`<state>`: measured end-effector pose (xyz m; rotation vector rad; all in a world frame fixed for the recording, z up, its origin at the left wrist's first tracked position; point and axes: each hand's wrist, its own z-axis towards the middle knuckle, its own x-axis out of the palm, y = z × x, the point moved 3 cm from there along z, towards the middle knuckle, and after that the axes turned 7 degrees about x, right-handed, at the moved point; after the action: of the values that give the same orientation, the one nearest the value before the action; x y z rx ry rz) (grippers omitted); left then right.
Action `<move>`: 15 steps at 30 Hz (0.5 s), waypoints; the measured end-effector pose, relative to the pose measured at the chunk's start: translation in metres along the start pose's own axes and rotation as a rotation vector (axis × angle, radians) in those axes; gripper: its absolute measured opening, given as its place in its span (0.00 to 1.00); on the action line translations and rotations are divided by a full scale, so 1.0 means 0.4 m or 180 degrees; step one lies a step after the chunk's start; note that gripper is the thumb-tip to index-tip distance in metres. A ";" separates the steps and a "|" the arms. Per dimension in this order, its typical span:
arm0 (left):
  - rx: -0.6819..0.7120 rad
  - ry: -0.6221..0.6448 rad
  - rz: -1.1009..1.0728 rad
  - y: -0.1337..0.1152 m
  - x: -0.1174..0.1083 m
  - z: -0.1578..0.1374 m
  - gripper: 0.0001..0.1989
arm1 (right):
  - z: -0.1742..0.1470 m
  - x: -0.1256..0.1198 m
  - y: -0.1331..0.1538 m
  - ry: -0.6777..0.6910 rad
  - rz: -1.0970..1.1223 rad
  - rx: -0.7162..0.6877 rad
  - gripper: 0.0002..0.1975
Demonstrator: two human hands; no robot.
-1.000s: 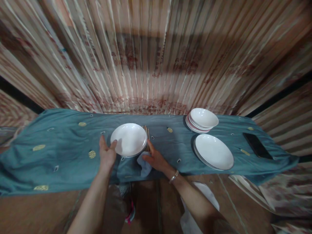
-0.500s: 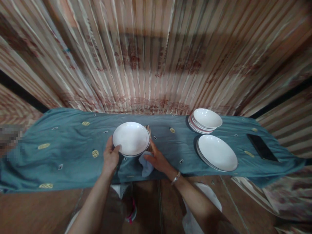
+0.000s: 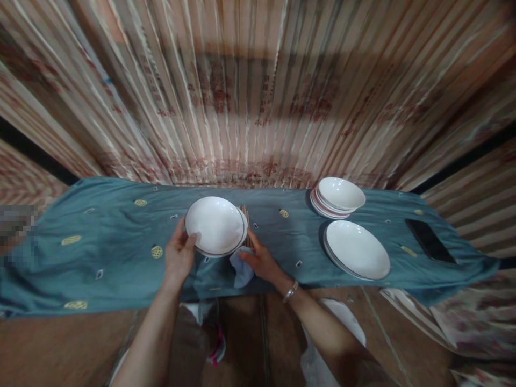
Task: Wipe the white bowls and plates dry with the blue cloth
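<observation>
My left hand (image 3: 179, 255) grips the left rim of a white plate (image 3: 215, 224) with a dark edge line, its thumb on the upper face. This plate is slightly raised and tilted over a second white plate (image 3: 244, 216), mostly hidden under it. On the right, my right hand (image 3: 262, 259) has a pale blue-grey cloth (image 3: 242, 271) under its thumb, and its fingers reach the lower plate's rim. Behind those fingers lie thin wooden chopsticks (image 3: 247, 219), partly covered by the plates.
A stack of white bowls (image 3: 342, 193) stands at the back right. In front of it is a stack of oval-looking white plates (image 3: 358, 250). A black phone (image 3: 429, 240) lies farther right. Teal patterned cloth (image 3: 121, 258) covers the table, and a curtain (image 3: 250, 107) hangs behind.
The top plate has lifted and shifted slightly left with my left hand, so the lower plate's right rim now shows. My right hand stays almost in place.
</observation>
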<state>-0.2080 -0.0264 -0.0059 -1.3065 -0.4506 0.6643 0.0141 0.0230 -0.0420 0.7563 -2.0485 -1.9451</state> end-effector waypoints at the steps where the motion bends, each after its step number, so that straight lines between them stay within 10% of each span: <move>1: -0.0177 -0.0029 -0.0093 -0.004 0.000 -0.002 0.39 | 0.000 -0.002 0.001 -0.0001 0.0060 -0.0040 0.40; 15: -0.1223 0.0446 -0.1507 -0.102 0.152 -0.102 0.46 | -0.053 -0.218 0.061 -0.0661 0.0088 -0.0364 0.29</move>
<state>-0.1287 -0.0200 0.0211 -1.5216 -0.7675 0.0883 0.0929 0.0484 0.0005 0.5179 -2.0243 -2.1847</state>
